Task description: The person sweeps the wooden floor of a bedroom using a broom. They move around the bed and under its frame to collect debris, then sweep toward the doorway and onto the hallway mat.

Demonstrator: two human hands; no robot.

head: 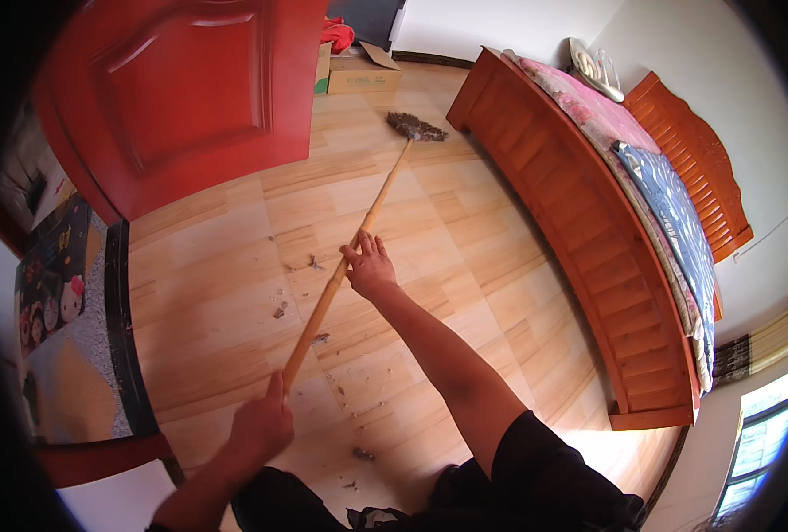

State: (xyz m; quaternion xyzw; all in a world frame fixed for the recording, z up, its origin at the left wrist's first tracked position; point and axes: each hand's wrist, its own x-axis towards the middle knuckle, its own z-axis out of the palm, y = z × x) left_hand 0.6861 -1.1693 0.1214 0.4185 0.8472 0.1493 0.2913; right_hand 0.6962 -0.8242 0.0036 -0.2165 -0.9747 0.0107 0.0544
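A long bamboo broom handle [327, 299] runs up and away from me to a dark, shaggy broom head [417, 126] resting on the floor near the foot of a bed. My left hand [261, 425] grips the handle's near end, with the thumb laid along it. Farther up the pole, my right hand [372, 267] holds it lightly between the thumb and the fingers. Small clumps of debris [281, 309] and crumbs lie scattered on the wood-patterned floor [201, 286] under and beside the handle, and others [363, 454] are close to my legs.
A red panelled door [188, 86] stands ajar at the left, by a dark threshold [118, 299] and a patterned mat [51, 292]. Cardboard boxes [364, 76] sit at the far wall. The wooden bed [567, 193] bounds the right side, with a blue patterned cloth [673, 206] on it.
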